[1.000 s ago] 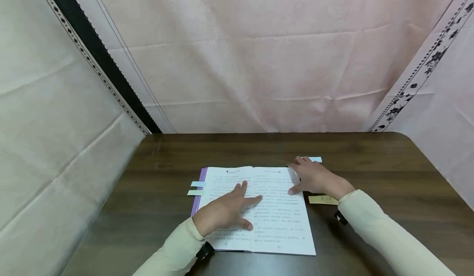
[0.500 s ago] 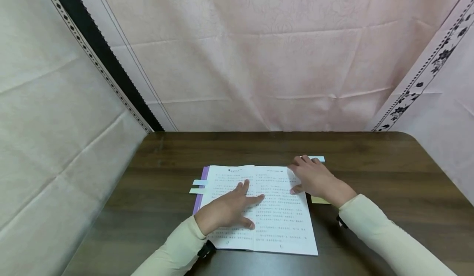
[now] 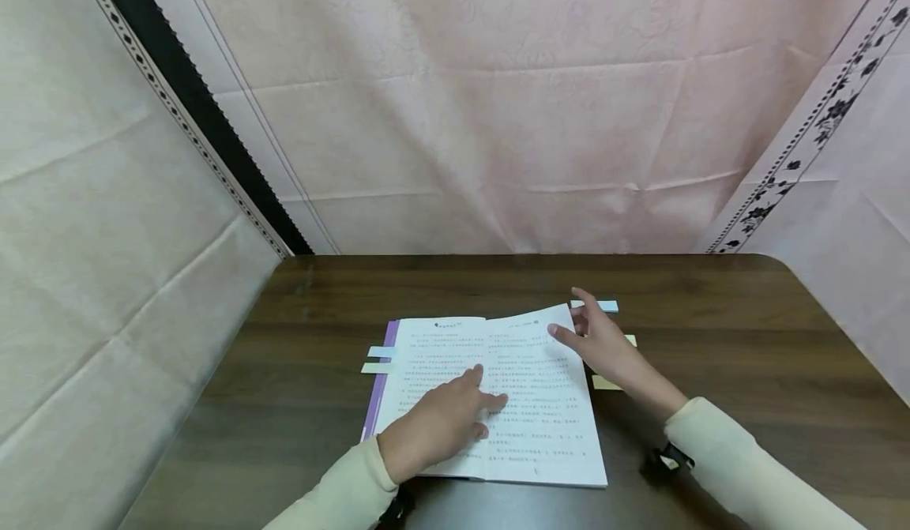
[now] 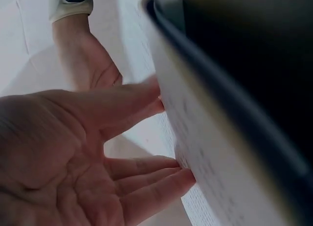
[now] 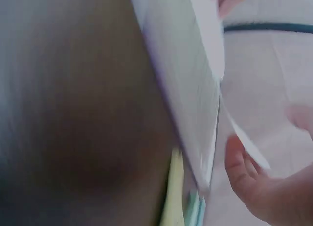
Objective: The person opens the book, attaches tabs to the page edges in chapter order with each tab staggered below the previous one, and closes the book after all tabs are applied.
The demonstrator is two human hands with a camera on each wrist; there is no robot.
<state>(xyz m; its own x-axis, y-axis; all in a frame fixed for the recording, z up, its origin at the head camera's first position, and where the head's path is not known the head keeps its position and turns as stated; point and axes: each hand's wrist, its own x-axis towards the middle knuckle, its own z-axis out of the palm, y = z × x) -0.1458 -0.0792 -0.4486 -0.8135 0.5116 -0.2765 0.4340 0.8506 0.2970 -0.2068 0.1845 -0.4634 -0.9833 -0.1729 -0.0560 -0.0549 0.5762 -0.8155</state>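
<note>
Head view: left hand [image 3: 437,427] at 7 o'clock, fingers straight, pressed flat on open book [image 3: 490,400] at table [image 3: 746,332] centre. Right hand [image 3: 604,344] at 1 o'clock, thumb and fingers pinched top page [image 3: 547,321] corner, lifted. Page looked thin, limp, tear-prone; best held at outer corner. Sticky tabs [image 3: 377,358] at 10 o'clock.

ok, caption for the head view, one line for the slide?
Left hand flat on open white paperback book; right hand lifts its right page's top corner, dark wooden table.
</note>
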